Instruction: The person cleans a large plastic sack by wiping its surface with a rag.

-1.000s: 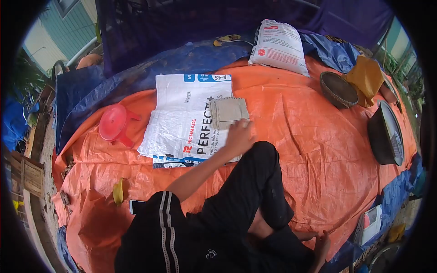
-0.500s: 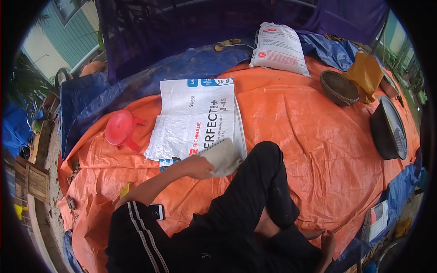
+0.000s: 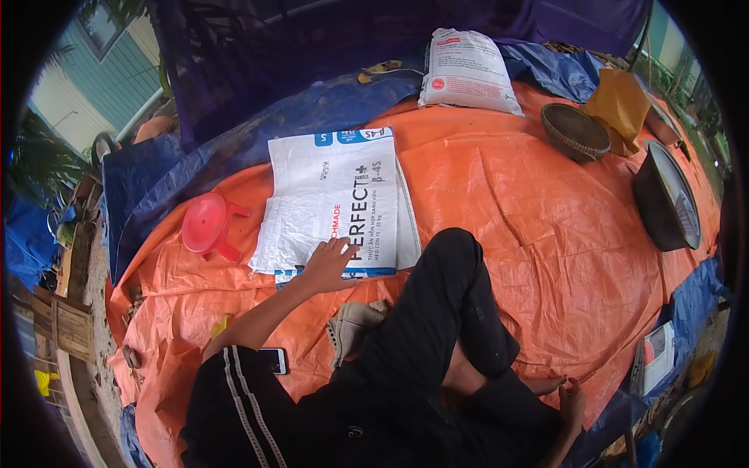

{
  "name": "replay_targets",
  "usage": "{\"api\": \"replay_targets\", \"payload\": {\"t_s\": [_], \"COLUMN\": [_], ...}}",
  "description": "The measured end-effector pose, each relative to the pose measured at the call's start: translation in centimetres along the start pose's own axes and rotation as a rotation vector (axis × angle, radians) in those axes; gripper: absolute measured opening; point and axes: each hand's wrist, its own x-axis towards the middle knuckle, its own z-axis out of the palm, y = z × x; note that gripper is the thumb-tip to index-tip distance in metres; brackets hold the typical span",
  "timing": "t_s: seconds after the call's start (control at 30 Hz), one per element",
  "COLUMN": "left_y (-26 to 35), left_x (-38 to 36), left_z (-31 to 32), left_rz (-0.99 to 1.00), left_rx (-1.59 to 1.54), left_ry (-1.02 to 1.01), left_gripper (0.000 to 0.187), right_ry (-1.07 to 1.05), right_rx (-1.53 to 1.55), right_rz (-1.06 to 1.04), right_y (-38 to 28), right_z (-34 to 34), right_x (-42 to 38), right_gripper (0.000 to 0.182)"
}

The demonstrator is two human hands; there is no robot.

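My left hand lies palm down on the lower edge of a flat white printed sack, its fingers apart and nothing in it. Below it, a crumpled beige cloth item rests on the orange tarp against my black-trousered leg. A phone lies beside my left sleeve. Far to the lower right, my right hand is beside my bare foot, fingers curled together near the toes; what they hold, if anything, is too small to make out.
A red stool stands left of the sack. At the back is a full white bag. A woven basket, a yellow bag and a large dark basin are at the right. Blue tarp borders the orange one.
My left hand has let go of the beige cloth item, which now lies lower by my leg, and has moved up onto the sack. The view has shifted slightly. My right hand stays by the foot.
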Motion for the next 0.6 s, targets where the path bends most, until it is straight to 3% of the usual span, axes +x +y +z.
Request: {"api": "replay_targets", "payload": {"t_s": [0.07,0.1,0.2,0.27,0.53,0.57,0.6], "left_y": [-1.6,-3.2,-4.6,-5.2,-5.3,-4.6,-5.7], "left_x": [1.3,1.8,2.7,3.2,1.1,0.6,0.6], "left_z": [1.8,3.1,2.4,1.4,1.3,0.6,1.6], "left_rz": [0.016,0.027,0.081,0.0,-0.029,-0.01,-0.007], "left_rx": [0.209,0.146,0.116,0.052,0.258,0.373,0.372], "left_ry": [0.006,-0.058,-0.091,-0.11,-0.317,-0.275,-0.277], "left_gripper": [0.088,0.095,0.088,0.085,0.127,0.109,0.109], "right_ry": [0.04,0.043,0.02,-0.01,0.018,0.017,0.016], "right_rx": [-0.036,-0.033,-0.04,0.008,-0.004,-0.007,-0.01], "right_rz": [-0.033,-0.047,-0.09,-0.036,0.017,0.013,0.01], "right_y": [0.6,1.3,1.9,2.1,1.9,1.8,1.8], "right_z": [0.1,0.3,0.8,0.6,0.3,0.4,0.4], "right_x": [-0.3,-0.3,0.2,0.1,0.2,0.1,-0.1], "right_gripper": [0.034,0.034,0.035,0.035,0.037,0.037,0.036]}}
